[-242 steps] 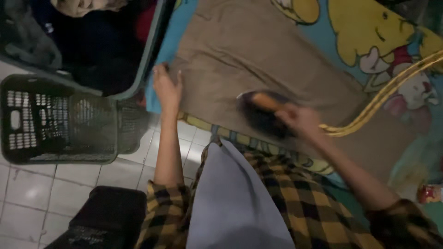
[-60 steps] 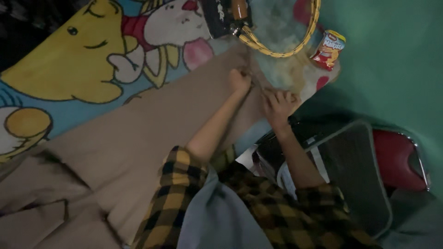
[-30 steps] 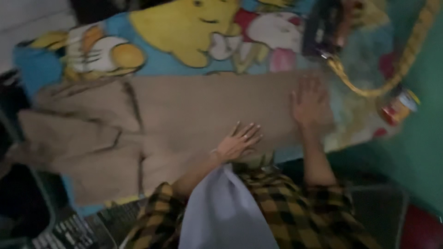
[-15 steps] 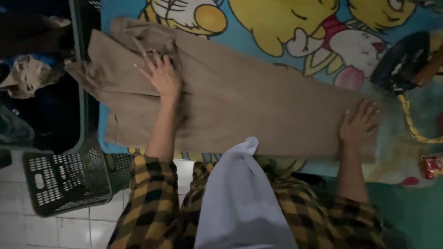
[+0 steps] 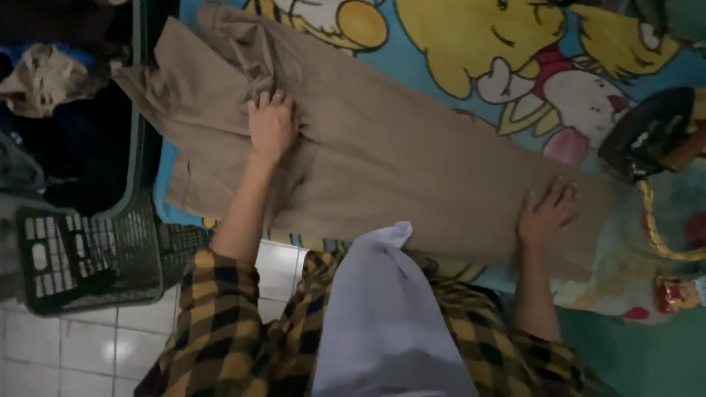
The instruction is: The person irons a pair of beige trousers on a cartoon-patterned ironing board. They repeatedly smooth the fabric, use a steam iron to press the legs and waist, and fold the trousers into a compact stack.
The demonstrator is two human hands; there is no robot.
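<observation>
Dim room, tiled floor

White floor tiles [image 5: 66, 353] lie below a dark green laundry basket [image 5: 88, 257]; right of the basket spreads a blue cartoon-print cover [image 5: 456, 66].

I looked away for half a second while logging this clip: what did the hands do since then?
The left hand slid along the tan trousers toward their bunched top. The right hand stayed flat near the leg end. The iron still rests untouched on the cartoon cover.

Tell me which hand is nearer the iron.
Right. The right hand lies flat on the tan trousers just beside the iron; the left hand presses their far end.
</observation>
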